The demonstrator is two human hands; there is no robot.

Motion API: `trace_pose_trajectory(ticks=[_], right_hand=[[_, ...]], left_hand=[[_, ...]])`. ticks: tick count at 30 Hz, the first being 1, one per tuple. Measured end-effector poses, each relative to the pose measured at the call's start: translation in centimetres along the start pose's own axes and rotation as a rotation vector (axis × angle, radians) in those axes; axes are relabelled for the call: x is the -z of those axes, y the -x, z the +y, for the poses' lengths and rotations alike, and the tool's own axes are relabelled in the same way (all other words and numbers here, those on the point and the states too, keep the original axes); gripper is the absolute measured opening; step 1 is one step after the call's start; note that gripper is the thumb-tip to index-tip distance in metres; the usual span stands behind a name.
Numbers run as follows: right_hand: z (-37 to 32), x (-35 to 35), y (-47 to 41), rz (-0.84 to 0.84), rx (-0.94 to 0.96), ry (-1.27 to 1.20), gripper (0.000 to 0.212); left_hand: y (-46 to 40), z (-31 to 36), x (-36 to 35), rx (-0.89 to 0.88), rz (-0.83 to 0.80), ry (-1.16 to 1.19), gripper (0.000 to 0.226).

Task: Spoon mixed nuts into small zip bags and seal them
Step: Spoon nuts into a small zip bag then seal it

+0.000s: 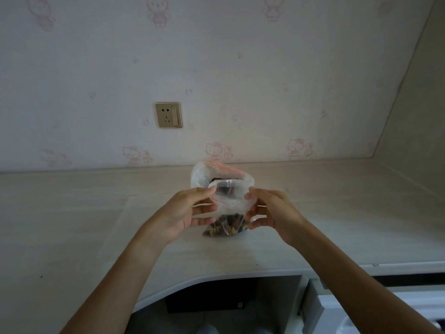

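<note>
Ahead of you stands a pale wall papered with faint pink cartoon cats [216, 68], meeting a plain beige side panel [419, 112] at your right. Below it runs the light, wood-grain desk top [72, 213], its front edge curving inward above a dark knee recess [212, 295]. A gold-framed wall socket with a switch [168, 115] sits on the wall, left of centre.

Behind your hands, a larger clear plastic bag with a pink-red rim [202, 174] stands on the desk with its mouth open, dark contents showing inside.

You hold the small transparent zip bag with a red seal line [230, 202] above the desk, mixed nuts [225, 226] pooled in its bottom. Your left hand [186, 213] pinches its left upper edge between thumb and curled fingers; your right hand [269, 213] pinches the right edge likewise.
</note>
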State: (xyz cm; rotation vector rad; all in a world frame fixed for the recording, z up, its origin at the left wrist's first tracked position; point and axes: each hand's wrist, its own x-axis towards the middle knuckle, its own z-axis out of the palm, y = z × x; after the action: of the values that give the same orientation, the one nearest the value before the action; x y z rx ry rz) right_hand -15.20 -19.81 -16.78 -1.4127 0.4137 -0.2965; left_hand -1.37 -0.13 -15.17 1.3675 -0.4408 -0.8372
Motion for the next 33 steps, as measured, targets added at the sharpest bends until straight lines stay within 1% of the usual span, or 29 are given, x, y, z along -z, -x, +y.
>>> trace_pose_trajectory(ticks=[2, 3, 5, 8, 10, 11, 13, 15, 16, 18, 20, 22, 23, 24, 25, 27, 28, 29, 31, 33], right_hand=[[0.4, 0.4, -0.2, -0.077, -0.013, -0.153, 0.036], [0.5, 0.4, -0.3, -0.103, -0.017, -0.219, 0.036], [0.8, 0.5, -0.5, -0.138, -0.004, -0.302, 0.034], [1.1, 0.5, -0.5, -0.159, 0.040, -0.335, 0.026], [0.9, 0.3, -0.4, -0.177, 0.061, -0.313, 0.023], [0.8, 0.2, -0.4, -0.174, 0.065, -0.288, 0.021], [0.4, -0.1, -0.4, -0.115, 0.059, -0.225, 0.015], [-0.2, -0.4, -0.2, -0.009, 0.074, -0.108, 0.007], [-0.5, -0.5, -0.1, 0.059, 0.106, -0.014, 0.006], [-0.9, -0.8, 0.0, 0.203, 0.239, 0.249, 0.009], [-1.0, -1.3, 0.2, 0.319, 0.415, 0.587, 0.018], [-1.0, -1.7, 0.2, 0.343, 0.520, 0.859, 0.023], [-1.0, -1.9, 0.1, 0.336, 0.525, 0.903, 0.023], [-1.0, -1.9, 0.1, 0.326, 0.499, 0.884, 0.019], [-1.2, -1.9, 0.1, 0.309, 0.450, 0.806, 0.014], [-1.5, -1.6, 0.1, 0.247, 0.320, 0.546, 0.007], [-1.7, -1.4, 0.2, 0.209, 0.248, 0.413, 0.007], [-1.9, -1.2, 0.3, 0.167, 0.186, 0.304, 0.010], [-2.2, -0.9, 0.3, 0.061, 0.095, 0.161, 0.021], [-2.3, -0.8, 0.2, -0.053, 0.036, 0.050, 0.031]], left_hand=[[0.1, -0.1, 0.4, 0.042, -0.069, 0.149, 0.020], [0.1, -0.2, 0.5, 0.040, -0.082, 0.174, 0.019], [0.1, -0.6, 0.5, 0.006, -0.080, 0.153, 0.019], [0.1, -0.9, 0.1, -0.051, -0.034, 0.103, 0.022], [0.1, -0.6, -0.3, -0.090, 0.009, 0.061, 0.023], [0.1, -0.4, -0.5, -0.109, 0.026, 0.040, 0.024], [0.2, -0.1, -0.9, -0.142, 0.064, -0.008, 0.021], [0.2, 0.2, -1.2, -0.188, 0.158, -0.086, 0.016], [0.1, 0.2, -1.2, -0.227, 0.221, -0.131, 0.018], [0.1, 0.3, -0.9, -0.332, 0.346, -0.249, 0.023], [-0.1, 0.1, -0.6, -0.491, 0.464, -0.492, 0.022], [-0.1, -0.1, -0.4, -0.629, 0.547, -0.822, 0.023], [0.0, -0.1, -0.4, -0.632, 0.563, -0.940, 0.023], [-0.1, -0.2, -0.4, -0.572, 0.551, -0.988, 0.021], [0.0, 0.0, -0.5, -0.466, 0.514, -0.946, 0.015], [0.2, 0.4, -0.9, -0.213, 0.404, -0.632, 0.002], [0.4, 0.6, -1.1, -0.113, 0.343, -0.473, 0.008], [0.5, 0.8, -1.0, -0.046, 0.280, -0.364, 0.013], [0.7, 1.2, -0.9, 0.004, 0.168, -0.244, 0.020], [0.7, 1.6, -0.9, 0.013, 0.086, -0.175, 0.028]])
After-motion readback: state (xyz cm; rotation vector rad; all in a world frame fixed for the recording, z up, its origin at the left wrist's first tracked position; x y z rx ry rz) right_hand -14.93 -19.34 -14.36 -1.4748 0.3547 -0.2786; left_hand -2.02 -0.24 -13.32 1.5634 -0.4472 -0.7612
